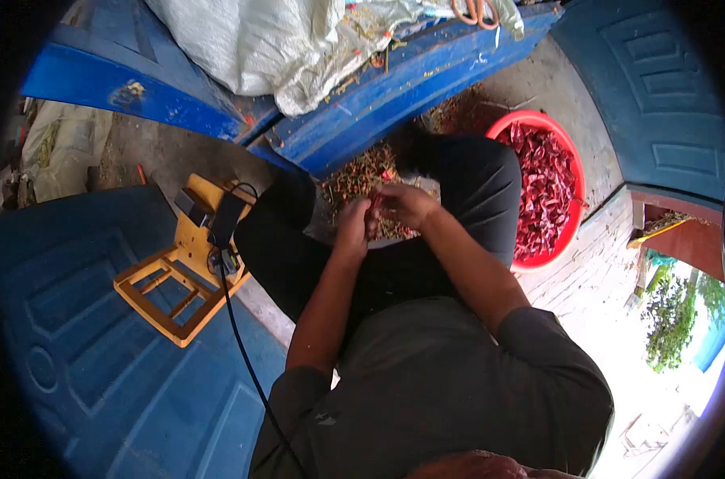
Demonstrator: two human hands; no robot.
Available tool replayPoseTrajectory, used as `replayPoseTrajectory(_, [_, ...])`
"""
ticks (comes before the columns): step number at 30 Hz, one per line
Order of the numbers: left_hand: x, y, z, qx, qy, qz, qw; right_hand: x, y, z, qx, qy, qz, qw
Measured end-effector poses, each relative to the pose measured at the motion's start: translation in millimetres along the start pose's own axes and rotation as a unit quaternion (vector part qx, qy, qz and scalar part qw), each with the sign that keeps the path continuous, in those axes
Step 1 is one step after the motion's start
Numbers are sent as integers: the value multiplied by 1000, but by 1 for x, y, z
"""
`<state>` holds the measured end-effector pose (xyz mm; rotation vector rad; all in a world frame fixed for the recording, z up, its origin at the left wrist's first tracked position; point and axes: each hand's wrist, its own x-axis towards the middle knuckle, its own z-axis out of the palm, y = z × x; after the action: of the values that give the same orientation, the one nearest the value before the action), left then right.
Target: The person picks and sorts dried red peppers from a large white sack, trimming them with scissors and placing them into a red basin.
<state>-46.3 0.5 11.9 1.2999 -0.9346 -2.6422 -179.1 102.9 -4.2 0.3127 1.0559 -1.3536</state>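
Observation:
My left hand (pixel 354 227) and my right hand (pixel 408 206) meet between my knees, fingers closed around a small dark red piece (pixel 373 204), which looks like a dried chili. Both hands touch it. Below them lies a heap of stems and small red bits (pixel 354 177) on the ground. To the right of my right knee stands a round red basin (pixel 573 231) filled with dark red dried chilies (pixel 542 188).
A blue metal ledge (pixel 402 88) with a white sack (pixel 242 40) and orange-handled scissors (pixel 476 14) crosses the front. At left, a wooden stand (pixel 188 247) holds black devices, with a cable trailing down. Blue doors (pixel 657 88) flank both sides.

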Motion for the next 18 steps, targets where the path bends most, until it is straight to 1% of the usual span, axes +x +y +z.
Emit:
replayPoseTrajectory(1, [-1,3,3,-4,-16,15,1000,3,1,-3,49,-10,10,999])
replayPoseTrajectory(2, [-2,3,5,-3,-8,4,1000,5,2,-7,57,-7,20,998])
replayPoseTrajectory(4, [1,5,7,-14,-20,20,999,-3,-9,-1,72,-73,13,995])
replayPoseTrajectory(5, [-1,6,8,-12,-15,13,1000,-7,-9,1,79,-71,18,994])
replayPoseTrajectory(7, [-1,8,11,-38,-49,19,998,-8,-12,1,146,-65,22,987])
replayPoseTrajectory(9, [2,7,9,-38,-47,17,998,4,-8,-16,172,-82,38,981])
replayPoseTrajectory(11, [3,10,2,-69,-35,11,997,3,-14,-22,227,-81,-14,970])
replayPoseTrajectory(12, [-1,12,2,-68,-34,10,997,4,-20,-22,195,32,-51,979])
replayPoseTrajectory(13, [-6,13,1,-33,-44,17,998,0,-24,-23,197,31,-51,979])
replayPoseTrajectory(14, [-10,15,2,1,-55,25,998,-4,-28,-24,87,63,-89,990])
replayPoseTrajectory(15, [-10,15,3,1,-53,25,998,-7,-30,-25,-25,94,-125,987])
replayPoseTrajectory(16, [-10,14,5,3,-46,18,999,-9,-32,-22,-112,132,-130,976])
replayPoseTrajectory(17, [-11,13,6,5,-41,10,999,-9,-26,-25,-110,132,-129,977])
replayPoseTrajectory(18, [-8,14,5,6,-42,9,999,-7,-19,-35,-328,193,-232,895])
